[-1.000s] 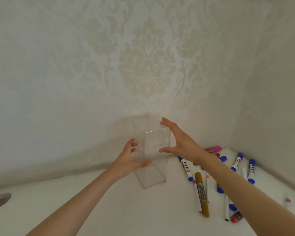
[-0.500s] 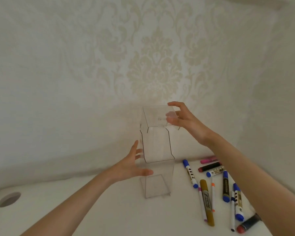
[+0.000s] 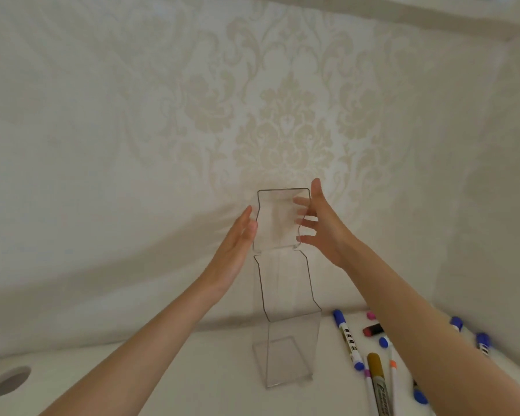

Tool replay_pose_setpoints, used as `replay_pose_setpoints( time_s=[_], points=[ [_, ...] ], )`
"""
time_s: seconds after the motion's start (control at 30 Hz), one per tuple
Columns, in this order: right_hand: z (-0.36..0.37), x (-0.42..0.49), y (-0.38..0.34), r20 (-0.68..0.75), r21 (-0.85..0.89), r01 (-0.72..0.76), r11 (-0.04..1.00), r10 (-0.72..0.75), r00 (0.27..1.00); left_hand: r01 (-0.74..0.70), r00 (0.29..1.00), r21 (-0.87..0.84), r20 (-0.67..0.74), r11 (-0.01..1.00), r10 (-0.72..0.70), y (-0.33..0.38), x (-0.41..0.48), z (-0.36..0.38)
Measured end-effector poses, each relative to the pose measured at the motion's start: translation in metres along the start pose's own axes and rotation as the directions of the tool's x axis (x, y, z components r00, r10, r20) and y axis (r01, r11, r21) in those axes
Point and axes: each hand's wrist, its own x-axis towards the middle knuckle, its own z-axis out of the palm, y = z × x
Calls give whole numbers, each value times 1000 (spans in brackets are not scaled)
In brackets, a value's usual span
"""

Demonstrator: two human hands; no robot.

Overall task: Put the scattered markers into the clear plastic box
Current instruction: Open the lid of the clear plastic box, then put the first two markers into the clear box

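Observation:
The clear plastic box (image 3: 288, 352) stands upright on the white table (image 3: 168, 379), and its hinged lid (image 3: 278, 217) is flipped up, standing tall above the opening. My left hand (image 3: 237, 244) is flat, fingers apart, along the lid's left edge. My right hand (image 3: 323, 226) is spread at the lid's right edge, some fingertips showing through the plastic behind it. Neither hand grips anything. Markers lie scattered right of the box: a white one with blue caps (image 3: 347, 340), a gold one (image 3: 379, 385), an orange-tipped one (image 3: 393, 370), a red-and-black one (image 3: 373, 329) and a pink one (image 3: 370, 315).
More blue-capped markers (image 3: 482, 343) lie beyond my right forearm, which hides part of the pile. A round cable hole (image 3: 8, 381) is in the table at the far left. Patterned wallpaper (image 3: 282, 130) rises close behind the box, with a side wall at right.
My right hand swung the lid from folded over the box up to standing fully open, then loosened its pinch. My left hand rose from the box's side to the lid's left edge.

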Motion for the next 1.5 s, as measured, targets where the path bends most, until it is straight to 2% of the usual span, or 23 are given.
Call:
replay_pose_setpoints(
  time_s=[0.1,0.27,0.43,0.5,0.63,0.73,0.87,1.03,1.2,1.4,1.43,1.5],
  points=[
    [-5,-6,18,9,70,44,997,-45,999,-15,1000,-6,-23,1000,15,-1,-1,6],
    [-6,-13,23,32,56,57,997,-59,998,15,999,4,-32,1000,-15,7,-6,7],
    [-30,-41,35,18,-159,42,986,-39,999,40,984,27,-175,999,-35,5,-33,2],
    [-48,-67,49,-30,-277,6,961,-15,999,43,981,58,-193,997,-31,-12,-61,3],
    [-91,-122,101,-138,-576,-173,799,114,984,153,988,242,-59,958,-143,-63,-123,13],
    [-108,-146,135,-231,-670,-327,666,231,945,259,964,337,-33,905,-264,-88,-136,23],
    [-105,-149,159,-367,-693,-427,580,226,902,315,948,268,-46,910,-314,-95,-126,42],
    [-87,-138,167,-348,-811,-437,389,279,895,323,946,206,-87,924,-312,-106,-108,58],
    [-86,-130,170,-343,-823,-445,354,316,885,292,956,133,-82,947,-283,-122,-102,57],
    [-84,-129,166,-332,-826,-450,338,354,874,307,944,164,70,938,-321,-132,-95,46],
    [-84,-129,166,-342,-812,-464,355,356,870,303,949,194,33,933,-315,-128,-97,48],
    [-85,-127,167,-385,-747,-524,409,376,843,263,958,267,-185,927,-218,-117,-110,53]
  ],
)
